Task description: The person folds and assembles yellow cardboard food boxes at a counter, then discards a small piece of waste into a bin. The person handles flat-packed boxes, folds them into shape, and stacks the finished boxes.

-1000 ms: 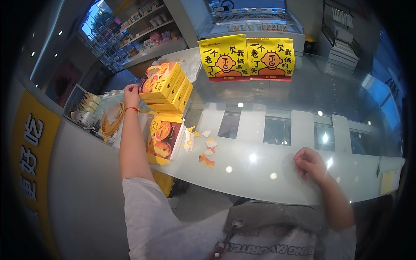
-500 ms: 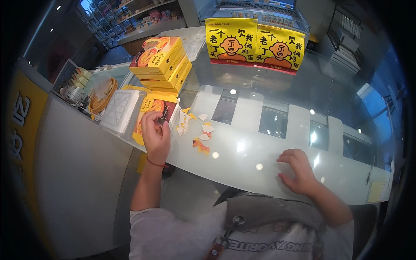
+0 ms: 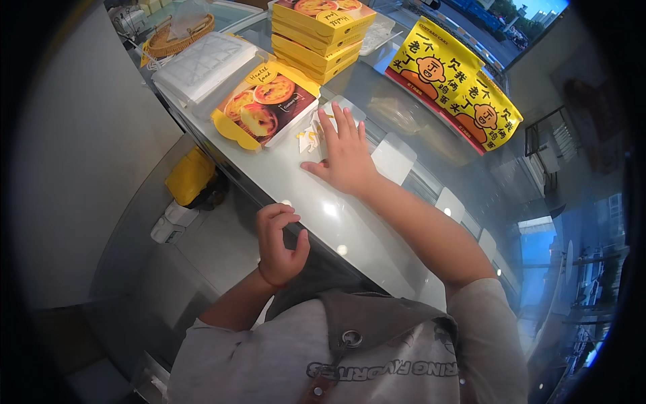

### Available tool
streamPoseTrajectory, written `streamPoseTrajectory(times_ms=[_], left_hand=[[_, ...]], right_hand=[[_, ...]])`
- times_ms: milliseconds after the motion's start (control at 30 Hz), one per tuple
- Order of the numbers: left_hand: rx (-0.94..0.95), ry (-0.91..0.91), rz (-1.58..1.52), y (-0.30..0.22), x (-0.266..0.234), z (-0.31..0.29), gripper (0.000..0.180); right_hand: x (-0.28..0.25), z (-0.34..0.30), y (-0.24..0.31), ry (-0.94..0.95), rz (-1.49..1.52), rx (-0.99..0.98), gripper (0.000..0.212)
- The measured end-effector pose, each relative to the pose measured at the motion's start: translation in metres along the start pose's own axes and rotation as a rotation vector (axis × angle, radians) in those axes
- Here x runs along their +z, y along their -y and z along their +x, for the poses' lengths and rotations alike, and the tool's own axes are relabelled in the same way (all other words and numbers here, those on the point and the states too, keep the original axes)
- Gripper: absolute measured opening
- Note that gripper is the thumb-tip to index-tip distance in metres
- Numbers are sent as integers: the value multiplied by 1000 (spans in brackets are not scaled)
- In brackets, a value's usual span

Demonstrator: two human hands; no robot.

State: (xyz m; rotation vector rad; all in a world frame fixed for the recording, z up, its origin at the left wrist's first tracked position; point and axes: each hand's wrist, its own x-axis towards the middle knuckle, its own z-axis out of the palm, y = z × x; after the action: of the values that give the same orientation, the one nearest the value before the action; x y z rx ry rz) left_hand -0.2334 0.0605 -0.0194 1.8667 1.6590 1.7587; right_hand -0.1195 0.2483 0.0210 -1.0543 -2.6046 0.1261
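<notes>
Across the surface (image 3: 370,236), I've now R hand (image 3: 346,151) spread by the scraps (image 3: 308,140), so they're w/in reach, L hand (image 3: 281,249) off box (image 3: 269,108), loosely curled, nothing seen held.

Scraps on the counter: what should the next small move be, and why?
Perhaps draw the right hand toward the scraps to gather them: its spread fingers are right beside them, while the left hand looks empty, near the counter.
</notes>
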Motion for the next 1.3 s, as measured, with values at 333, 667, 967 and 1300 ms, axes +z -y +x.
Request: streamPoseTrajectory(times_ms=[333,667,967,1300], left_hand=[[-126,-63,-86,-5,-33,-32,21],[-50,59,-115,-17,-5,0,27],[29,367,568,4,34,52,72],[304,733,264,-51,61,22,85]], right_hand=[[11,11,-6,157,-67,-79,66],[-28,-66,-28,184,127,-285,46],[-56,-136,-33,86,319,-190,55],[-68,-175,-37,-126,561,311,43]])
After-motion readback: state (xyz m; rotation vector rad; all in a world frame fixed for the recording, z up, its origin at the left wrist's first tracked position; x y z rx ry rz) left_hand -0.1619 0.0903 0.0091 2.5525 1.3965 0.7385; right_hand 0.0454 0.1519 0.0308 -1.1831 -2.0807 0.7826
